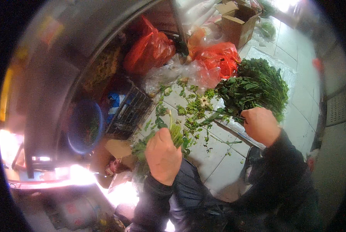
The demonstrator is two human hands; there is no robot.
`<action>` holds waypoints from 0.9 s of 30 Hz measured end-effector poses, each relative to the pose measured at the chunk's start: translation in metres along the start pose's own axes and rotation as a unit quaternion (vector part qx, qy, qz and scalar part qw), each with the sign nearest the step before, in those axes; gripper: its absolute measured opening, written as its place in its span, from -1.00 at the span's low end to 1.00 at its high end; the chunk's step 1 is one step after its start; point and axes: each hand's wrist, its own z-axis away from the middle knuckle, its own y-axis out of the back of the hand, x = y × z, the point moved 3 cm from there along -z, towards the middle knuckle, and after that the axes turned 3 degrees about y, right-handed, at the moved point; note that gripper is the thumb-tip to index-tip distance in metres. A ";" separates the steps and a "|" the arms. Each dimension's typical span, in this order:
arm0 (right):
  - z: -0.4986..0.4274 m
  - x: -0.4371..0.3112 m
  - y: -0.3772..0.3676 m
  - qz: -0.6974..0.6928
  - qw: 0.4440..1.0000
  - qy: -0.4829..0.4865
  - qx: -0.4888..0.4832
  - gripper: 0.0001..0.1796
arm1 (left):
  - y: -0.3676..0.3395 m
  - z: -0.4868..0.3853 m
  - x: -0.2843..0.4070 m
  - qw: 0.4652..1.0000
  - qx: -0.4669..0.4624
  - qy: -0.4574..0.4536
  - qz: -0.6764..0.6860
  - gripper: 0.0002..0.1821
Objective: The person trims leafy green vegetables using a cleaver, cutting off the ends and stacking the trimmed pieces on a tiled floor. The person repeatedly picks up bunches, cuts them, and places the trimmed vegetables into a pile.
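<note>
My left hand (163, 155) is closed around a bunch of leafy green stems (176, 134), whose leaves spread out to the left of the fist. At the lower edge of a large heap of dark leafy greens (257, 84), my right hand (260, 124) has its fingers pinched together; a thin green stem shows by the fingertips, but whether they grip it is hard to tell. The heap lies on a plastic-covered sheet (239, 132) on the floor. Between my hands, torn leaves and trimmings (197, 108) are scattered over white floor tiles (219, 165).
Beyond the trimmings lie a red plastic bag (219, 56) and clear plastic wrapping (176, 71). Another red bag (151, 52) stands farther left. A black plastic crate (129, 108) and a blue-rimmed basin (86, 127) are at the left. An open cardboard box (239, 26) stands at the back.
</note>
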 end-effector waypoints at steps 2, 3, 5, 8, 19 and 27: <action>0.006 0.008 0.010 -0.081 0.993 0.003 0.083 -0.85 | -0.001 -0.009 0.000 0.997 0.033 -0.053 -0.038 -0.72; 0.011 0.012 0.017 -0.122 0.985 0.009 0.124 -0.85 | -0.004 -0.013 0.002 0.994 0.035 -0.078 -0.060 -0.77; 0.020 0.029 0.034 -0.208 0.968 -0.008 0.142 -0.80 | -0.008 -0.022 0.011 0.981 0.037 -0.176 -0.076 -0.85; 0.046 0.051 0.053 -0.374 0.902 -0.050 0.211 -0.82 | -0.019 -0.038 0.031 0.957 0.017 -0.275 -0.087 -0.91; 0.071 0.128 0.040 -0.566 0.755 -0.226 0.241 -0.79 | -0.081 -0.093 0.146 0.902 0.015 -0.428 -0.060 -0.91; 0.021 0.099 0.017 -0.662 0.711 -0.197 0.129 -0.73 | -0.068 -0.091 0.179 0.893 0.005 -0.448 -0.050 -0.89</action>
